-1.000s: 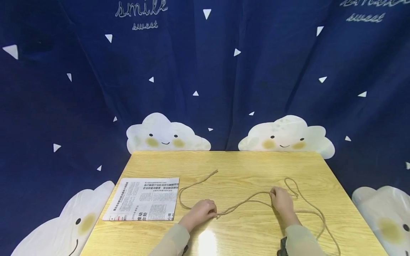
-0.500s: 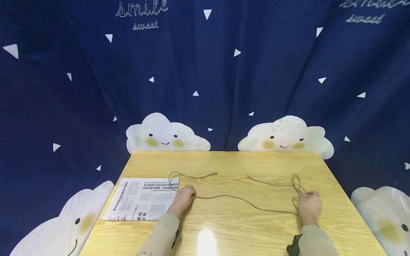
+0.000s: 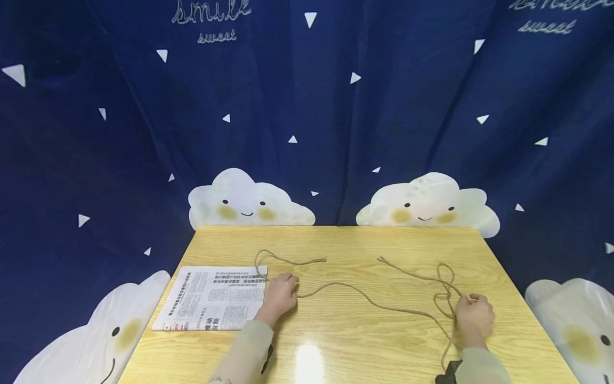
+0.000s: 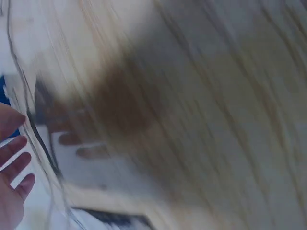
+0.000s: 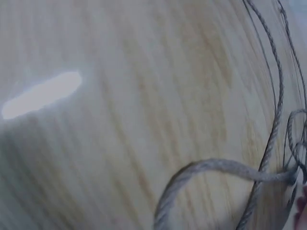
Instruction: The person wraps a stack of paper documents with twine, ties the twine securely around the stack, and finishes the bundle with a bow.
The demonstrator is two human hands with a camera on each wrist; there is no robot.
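A thin brown twine rope (image 3: 352, 287) lies in loose curves over the wooden table. My left hand (image 3: 280, 294) is at its left part, beside the newspaper's right edge. In the left wrist view the fingers (image 4: 17, 165) are loosely bent and apart, with the rope (image 4: 29, 117) running past the thumb tip. My right hand (image 3: 474, 319) pinches the rope at the right, next to several small loops. Only fingertips (image 5: 301, 206) show at the right wrist view's edge, where the rope (image 5: 211, 165) bends in towards them. One rope end points to the table's middle from each side.
A folded newspaper (image 3: 196, 304) lies at the table's left, with a curve of rope over its upper right corner. The wooden table (image 3: 364, 346) ends at a dark blue curtain (image 3: 326, 106) printed with clouds and triangles. Light glares on the front tabletop.
From bunched strands near the middle, the rope has been drawn apart into one long middle stretch. My left hand moved left, then slightly right and away; my right hand moved right.
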